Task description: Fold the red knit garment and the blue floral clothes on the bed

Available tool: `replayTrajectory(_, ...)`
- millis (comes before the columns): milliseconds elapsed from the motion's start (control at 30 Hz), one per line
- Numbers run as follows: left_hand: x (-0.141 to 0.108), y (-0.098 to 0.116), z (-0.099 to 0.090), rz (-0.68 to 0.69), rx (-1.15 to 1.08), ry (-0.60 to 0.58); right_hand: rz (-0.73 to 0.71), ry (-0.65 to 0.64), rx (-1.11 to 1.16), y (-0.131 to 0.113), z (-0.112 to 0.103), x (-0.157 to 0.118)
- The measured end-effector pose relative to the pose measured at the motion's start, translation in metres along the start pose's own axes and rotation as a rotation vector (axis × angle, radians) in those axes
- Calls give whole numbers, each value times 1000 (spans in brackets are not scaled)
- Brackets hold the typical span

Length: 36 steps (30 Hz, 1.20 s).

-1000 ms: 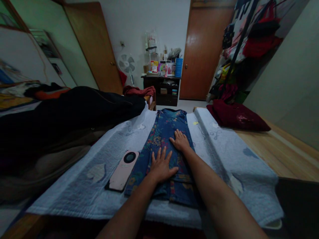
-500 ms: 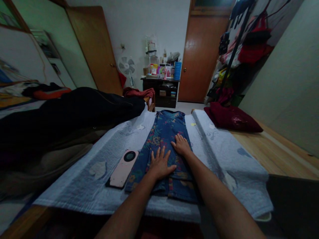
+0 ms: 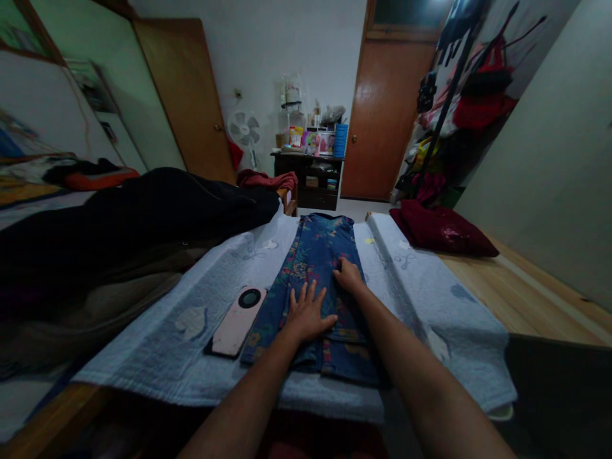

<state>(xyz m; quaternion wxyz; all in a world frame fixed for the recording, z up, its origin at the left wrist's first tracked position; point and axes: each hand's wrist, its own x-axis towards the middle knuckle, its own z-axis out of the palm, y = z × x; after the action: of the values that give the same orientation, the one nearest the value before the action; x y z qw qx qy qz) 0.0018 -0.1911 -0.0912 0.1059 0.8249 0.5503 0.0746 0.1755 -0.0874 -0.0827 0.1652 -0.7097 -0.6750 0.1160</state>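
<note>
Blue floral trousers [image 3: 318, 245] lie flat lengthwise in front of me, legs toward me and a dark edge at the far end. My left hand [image 3: 308, 313] rests flat on the trousers with its fingers spread, pressing nothing but the cloth. Farther up, near their right edge, my right hand [image 3: 350, 277] has its fingers curled together on the fabric, which bunches slightly beside it. The fingertips are partly hidden. A pink phone [image 3: 236, 322] with a round black camera ring lies face down just left of the trousers.
A pale quilted cover [image 3: 191, 363] lies beneath everything. Dark clothes [image 3: 157, 217] are heaped at the left, and a maroon folded cloth [image 3: 442, 229] lies on the wooden boards [image 3: 521, 290] at the right. Beyond stand a dark cabinet [image 3: 306, 197] and a fan [image 3: 245, 131].
My right hand has gone from fingers stretched flat to fingers curled in on the trousers. The left hand stays in place.
</note>
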Motion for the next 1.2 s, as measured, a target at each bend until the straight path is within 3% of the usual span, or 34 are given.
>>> replayTrajectory(167, 0, -2, 1, 3, -17, -7, 128, 38, 98, -2, 4, 40)
replayTrajectory(300, 0, -3, 3, 10, -13, -2, 176, 53, 152, -1, 5, 56)
replayTrajectory(533, 1, -3, 5, 3, -17, 21, 260, 107, 218, 0, 8, 59)
replayTrajectory(833, -1, 1, -2, -28, -44, -32, 225, 256, 360, -2, 16, 50)
replayTrajectory(1033, 3, -1, -35, -9, -89, -195, 177, 285, 427, -2, 18, 51)
replayTrajectory(1200, 43, -13, -78, 54, -148, -280, 158, 269, 438, -1, 20, 51)
